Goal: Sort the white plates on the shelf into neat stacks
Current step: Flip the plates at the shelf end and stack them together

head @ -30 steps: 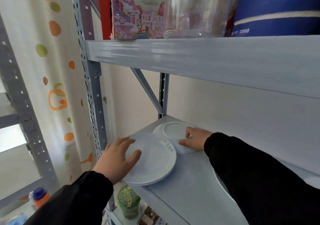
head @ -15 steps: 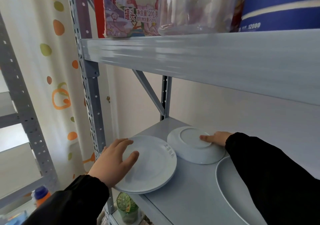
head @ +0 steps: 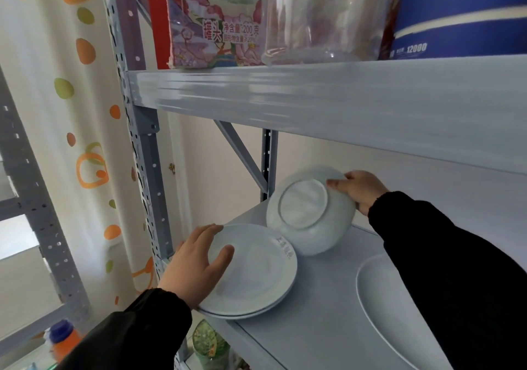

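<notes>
A small stack of white plates point(head: 256, 272) lies at the front left corner of the grey shelf point(head: 322, 318). My left hand point(head: 196, 264) rests flat on the stack's left rim, fingers spread. Behind it a deeper white plate point(head: 308, 210) is tipped up almost on edge, its underside facing me, its lower rim close to the stack. My right hand point(head: 359, 190) grips that plate's upper right rim. A larger white plate point(head: 376, 298) lies flat at the right, partly hidden by my black right sleeve.
The shelf above point(head: 328, 99) hangs low over the plates and carries a printed box point(head: 211, 19), a clear jar point(head: 319, 13) and a blue container point(head: 462, 10). A perforated grey upright point(head: 142, 147) stands at the left. Bottles point(head: 64, 341) sit below.
My right hand has lifted the deeper plate from lying upside down on the shelf to standing tilted on edge. My left hand has stayed on the stack.
</notes>
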Motion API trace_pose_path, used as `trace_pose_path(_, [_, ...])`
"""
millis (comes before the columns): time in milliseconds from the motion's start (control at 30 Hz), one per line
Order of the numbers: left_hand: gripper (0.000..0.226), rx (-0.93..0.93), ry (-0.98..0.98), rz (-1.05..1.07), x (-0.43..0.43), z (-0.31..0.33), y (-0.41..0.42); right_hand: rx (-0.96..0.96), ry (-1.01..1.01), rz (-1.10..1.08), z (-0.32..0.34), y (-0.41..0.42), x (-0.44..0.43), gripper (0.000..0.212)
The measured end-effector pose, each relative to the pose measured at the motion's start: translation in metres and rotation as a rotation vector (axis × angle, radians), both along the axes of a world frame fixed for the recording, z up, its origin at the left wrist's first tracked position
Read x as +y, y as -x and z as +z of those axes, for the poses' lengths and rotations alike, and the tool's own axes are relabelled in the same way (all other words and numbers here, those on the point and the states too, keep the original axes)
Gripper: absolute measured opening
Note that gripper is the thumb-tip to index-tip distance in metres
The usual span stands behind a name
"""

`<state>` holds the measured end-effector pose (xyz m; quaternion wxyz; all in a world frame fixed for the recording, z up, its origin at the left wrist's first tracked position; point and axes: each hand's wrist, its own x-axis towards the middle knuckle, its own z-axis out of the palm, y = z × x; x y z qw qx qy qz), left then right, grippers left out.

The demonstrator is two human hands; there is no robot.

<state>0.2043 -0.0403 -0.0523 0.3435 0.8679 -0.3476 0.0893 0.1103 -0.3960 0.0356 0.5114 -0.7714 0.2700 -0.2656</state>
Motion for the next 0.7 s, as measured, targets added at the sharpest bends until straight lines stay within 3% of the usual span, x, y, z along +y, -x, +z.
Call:
trace_pose_path(67, [0.074, 0.010, 0.011, -0.007, -0.004, -0.002, -0.003, -0.064, 0.132, 0.021, 0.022, 0.004, 0.026, 0.038])
trace_pose_path(200, [0.065, 0.028, 0.038, -0.041, -0.015, -0.004, -0.009, 0.040, 0.758, 0.104, 0.045, 0.030, 0.088, 0.021])
trace_pose_path(300, [0.057, 0.054, 0.085, -0.046, -0.028, -0.003, -0.009, 0.251, 1.108, 0.245, 0.025, 0.049, 0.123, 0.031])
trace_pose_path(433, [0.057, 0.108, 0.151, -0.091, -0.051, 0.000, -0.012, 0.375, 1.506, 0.425, -0.026, 0.063, 0.139, 0.045])
trace_pose_path(533, [0.050, 0.167, 0.251, -0.148, -0.062, 0.003, -0.013, 0.541, 1.572, 0.469, -0.064, 0.063, 0.146, 0.038])
trace_pose_path(700, [0.049, 0.167, 0.272, -0.208, -0.046, 0.001, -0.014, 0.690, 1.397, 0.358, -0.063, 0.054, 0.167, 0.048])
